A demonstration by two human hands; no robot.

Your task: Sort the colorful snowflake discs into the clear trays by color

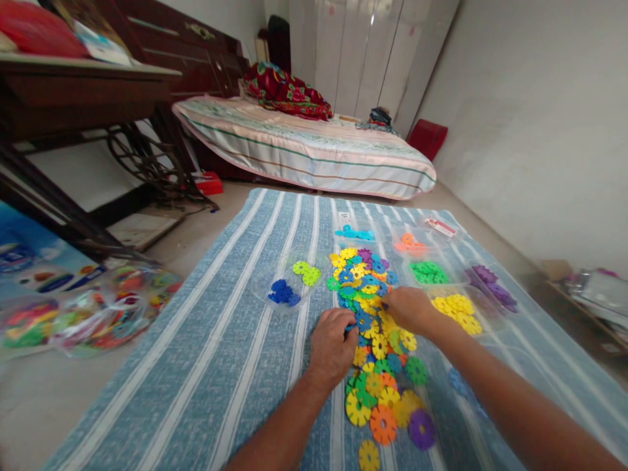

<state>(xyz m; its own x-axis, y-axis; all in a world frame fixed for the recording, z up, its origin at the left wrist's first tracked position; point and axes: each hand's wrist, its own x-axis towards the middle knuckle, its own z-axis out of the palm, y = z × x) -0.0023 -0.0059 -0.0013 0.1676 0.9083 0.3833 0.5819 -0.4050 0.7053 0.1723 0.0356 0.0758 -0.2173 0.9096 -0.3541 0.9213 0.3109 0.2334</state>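
Observation:
A heap of mixed-colour plastic snowflake discs (375, 327) lies on a blue striped mat (216, 353). My left hand (332, 345) rests at the heap's left edge, fingers curled down onto a blue disc. At the top of the heap, my right hand (409, 309) has its fingers pinched together among the discs; what they hold is hidden. Around the heap lie sorted groups: dark blue discs (283, 292), lime discs (307, 271), cyan discs (354, 233), orange discs (409, 243), green discs (428, 272), yellow discs (458, 311) and purple discs (490, 282).
Clear bags of more toys (93, 314) lie on the floor at the left. A dark sewing-machine table (73, 104) stands at the far left. A low mattress (304, 147) with a striped sheet lies beyond the mat. A white wall runs along the right.

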